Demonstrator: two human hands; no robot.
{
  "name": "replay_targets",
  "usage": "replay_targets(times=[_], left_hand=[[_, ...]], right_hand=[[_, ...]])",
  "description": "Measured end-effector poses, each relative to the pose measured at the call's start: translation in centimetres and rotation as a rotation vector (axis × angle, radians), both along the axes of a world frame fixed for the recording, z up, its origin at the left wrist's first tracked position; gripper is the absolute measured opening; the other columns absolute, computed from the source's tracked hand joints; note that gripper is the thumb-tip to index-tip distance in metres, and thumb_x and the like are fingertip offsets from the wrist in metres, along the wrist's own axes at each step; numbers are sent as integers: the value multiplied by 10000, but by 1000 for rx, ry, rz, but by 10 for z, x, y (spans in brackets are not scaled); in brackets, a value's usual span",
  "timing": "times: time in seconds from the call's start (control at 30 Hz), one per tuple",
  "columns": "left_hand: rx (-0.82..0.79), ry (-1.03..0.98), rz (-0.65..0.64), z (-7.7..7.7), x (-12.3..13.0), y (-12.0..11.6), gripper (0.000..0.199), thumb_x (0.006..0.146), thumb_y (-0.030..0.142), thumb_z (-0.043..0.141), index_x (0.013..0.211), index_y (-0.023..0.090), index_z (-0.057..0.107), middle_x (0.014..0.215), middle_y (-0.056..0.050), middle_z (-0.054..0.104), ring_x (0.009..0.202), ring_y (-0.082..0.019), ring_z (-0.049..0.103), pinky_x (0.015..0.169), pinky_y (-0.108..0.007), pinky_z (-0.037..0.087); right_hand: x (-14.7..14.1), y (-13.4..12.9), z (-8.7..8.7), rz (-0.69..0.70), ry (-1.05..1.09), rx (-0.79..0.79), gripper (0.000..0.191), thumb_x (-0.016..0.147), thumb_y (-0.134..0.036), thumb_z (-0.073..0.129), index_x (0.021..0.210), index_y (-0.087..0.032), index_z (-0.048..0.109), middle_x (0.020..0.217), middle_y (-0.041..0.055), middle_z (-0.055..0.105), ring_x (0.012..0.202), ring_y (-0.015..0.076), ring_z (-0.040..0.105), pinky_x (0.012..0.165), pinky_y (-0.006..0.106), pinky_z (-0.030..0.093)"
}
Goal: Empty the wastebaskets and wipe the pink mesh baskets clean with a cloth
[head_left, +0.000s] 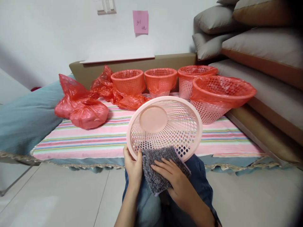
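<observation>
A pale pink perforated plastic basket [153,119] is tilted above my lap, its open mouth facing me. My left hand [133,167] grips the lower left part of its rim, thumb on the inner side. Over the lower rim lies a grey fluffy cloth [155,176] with a lilac edge. My right hand [174,176] rests on this cloth with its fingers wrapped over it; the thumb is partly hidden. The cloth covers part of the basket's lower rim.
Several baskets lined with red bags, one at the right [210,110], stand behind on a striped cloth [113,142]. Knotted red bags [88,113] lie at the left. Grey-brown cushions [265,47] are piled at the right. A pink note [140,22] is on the wall.
</observation>
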State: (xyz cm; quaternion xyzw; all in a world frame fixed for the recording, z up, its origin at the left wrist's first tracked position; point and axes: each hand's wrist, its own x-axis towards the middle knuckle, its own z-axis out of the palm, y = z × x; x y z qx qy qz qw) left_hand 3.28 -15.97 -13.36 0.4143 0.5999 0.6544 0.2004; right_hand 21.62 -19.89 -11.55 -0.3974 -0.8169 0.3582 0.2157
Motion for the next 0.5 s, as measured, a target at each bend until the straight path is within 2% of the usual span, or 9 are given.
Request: replay_targets(times=[0.1,0.23,0.3,0.4,0.5], left_hand=[[6,6,-96,7,-6,7,460,852,316,626,1292,209,551,1348,-108,603,1271,-239,561,1127,-388,397],[8,100,-198,34,-27,26,420,841,284,613,1253,209,594,1292,-98,645,1228,-246,589,1105,-408,417],[17,189,-205,47,-36,34,367,822,272,620,1185,211,630,1194,-76,681,1155,-244,618,1067,-401,447],[38,242,-158,53,-38,37,363,805,288,652,1158,209,620,1131,-57,675,1091,-232,625,1030,-386,469],[26,150,-142,40,-28,30,458,790,299,695,1221,208,568,1209,-75,651,1143,-231,616,1040,-387,469]], right_hand=[[6,-7,3,39,5,-10,954,545,-41,396,1437,-367,489,1512,-52,455,1463,230,314,1221,588,157],[15,-13,17,120,85,-79,928,563,-21,406,1402,-398,525,1476,-58,500,1427,224,385,1223,552,198],[19,-14,25,112,191,-146,838,639,-16,421,1373,-397,558,1443,-45,541,1385,212,448,1212,507,262],[24,-5,33,13,446,-252,626,774,-84,473,1332,-330,611,1364,8,619,1279,217,558,1135,447,403],[25,20,37,-200,640,-256,477,806,-193,554,1270,-237,660,1269,59,681,1192,250,619,1073,446,463]])
